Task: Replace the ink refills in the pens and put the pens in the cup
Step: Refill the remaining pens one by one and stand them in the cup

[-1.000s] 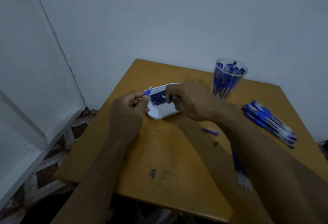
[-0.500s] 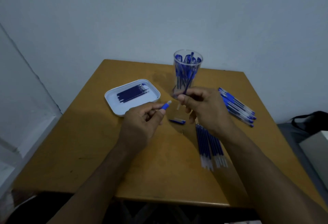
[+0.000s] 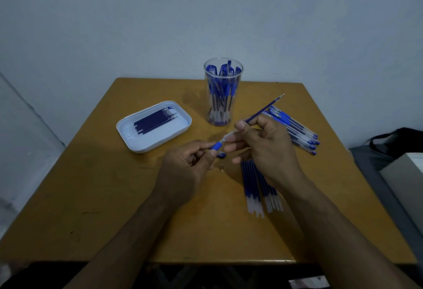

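Note:
My left hand point(image 3: 185, 169) pinches a pen barrel point(image 3: 218, 145) by its blue grip end, over the table's middle. My right hand point(image 3: 263, 149) holds a thin blue refill point(image 3: 265, 108) between thumb and fingers; its metal tip points up and to the right, its lower end meets the barrel's mouth. A clear cup point(image 3: 223, 92) with several capped blue pens stands at the back. A white tray point(image 3: 128, 133) to the left holds several dark refills point(image 3: 154, 119).
Several capped pens point(image 3: 295, 128) lie in a row to the right of the cup. A bunch of refills point(image 3: 259, 188) lies under my right wrist. A small metal tip point(image 3: 221, 168) and a blue cap piece point(image 3: 221, 155) lie between my hands. A dark bag point(image 3: 398, 140) sits at far right.
My right hand has left the tray with a refill and brought it to the barrel in my left hand. The view has swung right, bringing the cup to the centre.

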Motion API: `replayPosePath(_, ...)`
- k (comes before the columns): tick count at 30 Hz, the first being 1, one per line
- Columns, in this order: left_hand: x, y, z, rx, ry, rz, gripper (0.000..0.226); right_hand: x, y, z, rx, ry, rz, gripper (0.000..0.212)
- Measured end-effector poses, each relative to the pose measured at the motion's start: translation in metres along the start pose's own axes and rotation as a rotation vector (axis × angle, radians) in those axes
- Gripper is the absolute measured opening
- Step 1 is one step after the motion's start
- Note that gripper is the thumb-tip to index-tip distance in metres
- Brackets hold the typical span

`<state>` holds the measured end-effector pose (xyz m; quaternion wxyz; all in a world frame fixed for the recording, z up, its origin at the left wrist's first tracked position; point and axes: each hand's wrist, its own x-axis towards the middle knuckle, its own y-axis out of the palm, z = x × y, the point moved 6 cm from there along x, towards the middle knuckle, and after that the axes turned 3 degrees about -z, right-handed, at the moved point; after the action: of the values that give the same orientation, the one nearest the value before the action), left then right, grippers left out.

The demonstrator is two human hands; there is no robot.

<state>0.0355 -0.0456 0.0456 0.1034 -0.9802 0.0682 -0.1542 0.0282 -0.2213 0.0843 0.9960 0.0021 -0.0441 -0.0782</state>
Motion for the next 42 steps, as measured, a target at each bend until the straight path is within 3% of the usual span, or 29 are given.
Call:
replayPosePath(8,-0.001,0.003,0.002,0.017,0.018,0.021,0.021,-0.002,-0.004,-0.004,-0.037,0.013,0.010,0.014)
replayPosePath(14,-0.002,0.005,0.000,0.010,0.048,0.044,0.022,-0.004,0.002,-0.009,-0.040,0.107,0.122,0.020)
replayPosePath(20,-0.002,0.005,0.000,0.022,0.058,0.032,0.023,-0.001,-0.009,-0.009,0.060,0.089,-0.003,0.030)
replayPosePath(25,-0.002,0.004,0.002,0.023,0.042,0.030,0.020,-0.008,0.002,-0.014,-0.159,0.154,0.117,0.024)
replayPosePath(27,0.000,0.003,0.006,-0.008,0.014,0.002,0.019,-0.010,0.003,-0.012,-0.235,0.132,0.090,0.023)
replayPosePath(30,0.003,-0.004,0.015,-0.095,-0.068,-0.114,0.015,-0.006,-0.001,-0.007,-0.664,-0.057,0.055,0.018)
replayPosePath(34,0.006,-0.012,0.022,-0.114,-0.106,-0.208,0.020,-0.008,0.023,-0.023,-1.192,-0.099,0.327,0.029)
replayPosePath(39,0.004,-0.006,0.022,-0.124,-0.101,-0.155,0.015,-0.009,0.034,-0.027,-1.326,-0.083,0.347,0.024)
replayPosePath(42,0.002,-0.003,0.021,-0.112,-0.080,-0.096,0.015,-0.008,0.027,-0.021,-1.186,-0.118,0.254,0.017)
